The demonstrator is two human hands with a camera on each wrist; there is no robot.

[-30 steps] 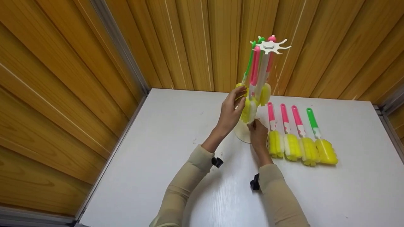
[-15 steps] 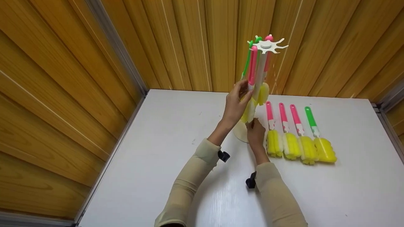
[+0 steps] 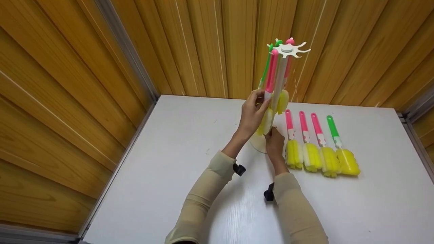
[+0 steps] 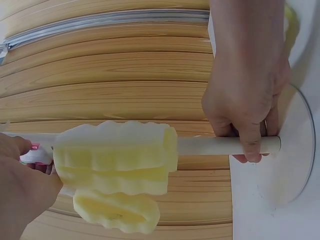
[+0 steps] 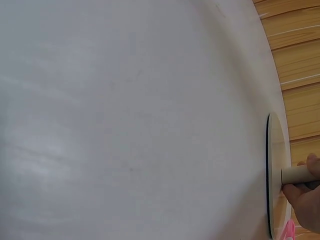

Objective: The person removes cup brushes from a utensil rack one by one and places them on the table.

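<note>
A white stand with a hooked top stands on the table; pink- and green-handled sponge brushes hang on its left and back. At the neck of the front pink-handled sponge brush is my left hand, pinching the white part just below the handle. In the left wrist view this brush's yellow and white sponge lies along the pole. Low down, my right hand grips the pole just above the round base. Part of the sponge is behind my left hand in the head view.
Right of the stand, several sponge brushes lie in a row on the white table, including a pink-handled one and a green-handled one. Wood-plank walls rise behind and to the left.
My left hand has moved slightly right, from beside the sponges to the neck of the front pink brush. That brush's lower end now leans a little left. My right hand stays low on the pole.
</note>
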